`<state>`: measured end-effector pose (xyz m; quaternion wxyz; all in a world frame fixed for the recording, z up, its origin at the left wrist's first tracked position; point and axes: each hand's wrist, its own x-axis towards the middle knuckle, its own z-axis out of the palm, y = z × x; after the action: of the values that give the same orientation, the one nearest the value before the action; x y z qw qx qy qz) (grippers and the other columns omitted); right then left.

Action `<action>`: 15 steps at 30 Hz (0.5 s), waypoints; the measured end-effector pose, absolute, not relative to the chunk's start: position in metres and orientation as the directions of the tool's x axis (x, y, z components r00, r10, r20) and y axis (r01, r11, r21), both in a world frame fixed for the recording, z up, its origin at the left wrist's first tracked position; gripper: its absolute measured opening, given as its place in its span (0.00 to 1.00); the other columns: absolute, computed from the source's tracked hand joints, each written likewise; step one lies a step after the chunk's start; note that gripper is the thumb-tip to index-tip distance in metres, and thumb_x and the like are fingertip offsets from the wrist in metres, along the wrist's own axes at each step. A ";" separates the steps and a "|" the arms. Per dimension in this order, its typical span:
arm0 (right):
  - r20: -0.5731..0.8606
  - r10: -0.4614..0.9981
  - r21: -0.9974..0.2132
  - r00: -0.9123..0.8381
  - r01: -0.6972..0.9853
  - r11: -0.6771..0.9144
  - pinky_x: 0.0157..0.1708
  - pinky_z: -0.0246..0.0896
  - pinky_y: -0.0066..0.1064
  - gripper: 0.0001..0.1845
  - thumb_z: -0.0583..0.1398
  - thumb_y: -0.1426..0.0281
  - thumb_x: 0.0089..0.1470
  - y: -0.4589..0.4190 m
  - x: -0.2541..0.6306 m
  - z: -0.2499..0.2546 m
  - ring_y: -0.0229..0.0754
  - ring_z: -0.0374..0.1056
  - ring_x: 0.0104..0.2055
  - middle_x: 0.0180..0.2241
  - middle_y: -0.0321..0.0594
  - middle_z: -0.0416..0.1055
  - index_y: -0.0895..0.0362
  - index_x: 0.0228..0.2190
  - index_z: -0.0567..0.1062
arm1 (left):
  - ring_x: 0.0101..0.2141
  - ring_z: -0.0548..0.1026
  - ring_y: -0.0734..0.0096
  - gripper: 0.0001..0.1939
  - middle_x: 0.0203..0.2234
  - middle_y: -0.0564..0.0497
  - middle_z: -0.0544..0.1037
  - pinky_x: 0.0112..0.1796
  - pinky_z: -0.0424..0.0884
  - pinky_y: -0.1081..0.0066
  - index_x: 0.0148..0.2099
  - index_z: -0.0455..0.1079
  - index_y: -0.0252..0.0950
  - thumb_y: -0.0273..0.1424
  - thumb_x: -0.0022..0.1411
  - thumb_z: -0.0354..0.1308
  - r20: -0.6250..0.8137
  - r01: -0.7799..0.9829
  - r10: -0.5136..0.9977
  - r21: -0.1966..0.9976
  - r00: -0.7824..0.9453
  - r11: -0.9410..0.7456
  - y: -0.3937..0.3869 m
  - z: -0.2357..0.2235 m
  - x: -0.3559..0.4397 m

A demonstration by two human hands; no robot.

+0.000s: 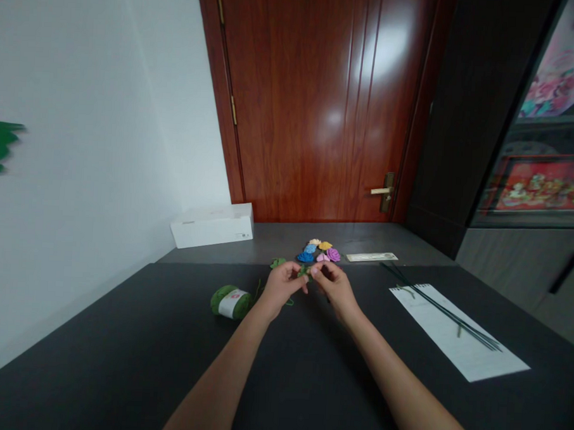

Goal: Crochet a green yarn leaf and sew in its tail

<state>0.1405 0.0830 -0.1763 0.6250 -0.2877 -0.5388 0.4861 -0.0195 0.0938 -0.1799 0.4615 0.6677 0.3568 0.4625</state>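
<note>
Both of my hands meet above the dark table, pinching a small green crocheted piece between them. My left hand is closed on its left side, and a strand of green yarn hangs below. My right hand pinches its right side with thumb and forefinger; whether a hook is also in these fingers is too small to tell. Left of my hands lies a ball of green yarn with a white label. Another green crocheted piece rests just beyond my left hand.
Past my hands sit several crocheted flowers, including a purple one and a blue one. A pale, flat packet lies farther right. Dark green stems cross a white sheet of paper. A white box stands by the wall.
</note>
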 end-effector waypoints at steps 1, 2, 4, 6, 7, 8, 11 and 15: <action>0.413 0.909 -0.881 -0.058 -0.280 0.382 0.22 0.53 0.27 0.20 0.72 0.52 0.44 0.081 0.141 -0.173 0.36 0.60 0.25 0.24 0.34 0.69 0.55 0.25 0.76 | 0.48 0.77 0.57 0.19 0.54 0.42 0.75 0.46 0.77 0.53 0.59 0.70 0.35 0.36 0.69 0.60 0.299 0.029 0.903 0.946 0.308 -0.323 0.093 -0.179 -0.019; 0.429 0.901 -0.877 -0.060 -0.266 0.399 0.24 0.55 0.28 0.19 0.73 0.54 0.42 0.079 0.142 -0.171 0.38 0.63 0.29 0.27 0.36 0.71 0.55 0.27 0.78 | 0.48 0.77 0.57 0.19 0.54 0.42 0.75 0.46 0.77 0.53 0.59 0.70 0.35 0.36 0.69 0.60 0.311 0.007 0.902 0.945 0.298 -0.327 0.092 -0.178 -0.018; 0.442 0.895 -0.874 -0.059 -0.253 0.415 0.25 0.56 0.28 0.19 0.72 0.53 0.43 0.078 0.144 -0.168 0.39 0.64 0.30 0.29 0.37 0.71 0.54 0.31 0.79 | 0.47 0.78 0.57 0.19 0.53 0.42 0.75 0.46 0.77 0.53 0.59 0.70 0.35 0.36 0.69 0.60 0.339 -0.043 0.898 0.939 0.279 -0.341 0.090 -0.175 -0.016; 0.431 0.901 -0.878 -0.055 -0.255 0.405 0.21 0.52 0.28 0.22 0.68 0.50 0.48 0.080 0.145 -0.168 0.35 0.57 0.23 0.26 0.33 0.65 0.52 0.37 0.78 | 0.46 0.78 0.58 0.19 0.53 0.42 0.76 0.45 0.78 0.54 0.59 0.69 0.35 0.36 0.69 0.60 0.375 -0.094 0.890 0.927 0.261 -0.363 0.086 -0.169 -0.016; 0.422 0.905 -0.882 -0.057 -0.257 0.395 0.19 0.48 0.27 0.23 0.66 0.48 0.51 0.080 0.145 -0.169 0.34 0.53 0.20 0.24 0.30 0.62 0.52 0.39 0.76 | 0.46 0.78 0.58 0.19 0.52 0.42 0.76 0.44 0.78 0.55 0.59 0.69 0.35 0.36 0.69 0.60 0.392 -0.118 0.884 0.920 0.254 -0.375 0.084 -0.167 -0.016; 0.413 0.908 -0.886 -0.064 -0.257 0.385 0.18 0.46 0.27 0.24 0.64 0.47 0.51 0.081 0.145 -0.170 0.33 0.49 0.19 0.22 0.28 0.58 0.52 0.39 0.75 | 0.45 0.78 0.59 0.19 0.52 0.42 0.76 0.43 0.78 0.55 0.59 0.69 0.35 0.36 0.69 0.60 0.410 -0.138 0.878 0.912 0.248 -0.387 0.082 -0.164 -0.016; 0.399 0.912 -0.899 -0.099 -0.236 0.368 0.17 0.43 0.26 0.24 0.68 0.47 0.47 0.082 0.142 -0.172 0.32 0.48 0.17 0.20 0.26 0.56 0.53 0.34 0.72 | 0.43 0.78 0.61 0.18 0.50 0.43 0.76 0.42 0.79 0.57 0.58 0.70 0.35 0.35 0.69 0.60 0.442 -0.172 0.862 0.896 0.248 -0.410 0.078 -0.160 -0.017; 0.407 0.908 -0.901 -0.103 -0.206 0.381 0.17 0.45 0.26 0.23 0.67 0.48 0.48 0.081 0.139 -0.173 0.31 0.49 0.18 0.21 0.27 0.57 0.53 0.29 0.69 | 0.44 0.78 0.60 0.17 0.50 0.43 0.77 0.42 0.78 0.57 0.57 0.71 0.34 0.35 0.69 0.60 0.437 -0.177 0.857 0.898 0.271 -0.402 0.079 -0.162 -0.017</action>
<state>0.1391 0.0813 -0.1728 0.5970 -0.3035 -0.5778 0.4665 -0.0170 0.0789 -0.1617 0.4773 0.6385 0.2665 0.5418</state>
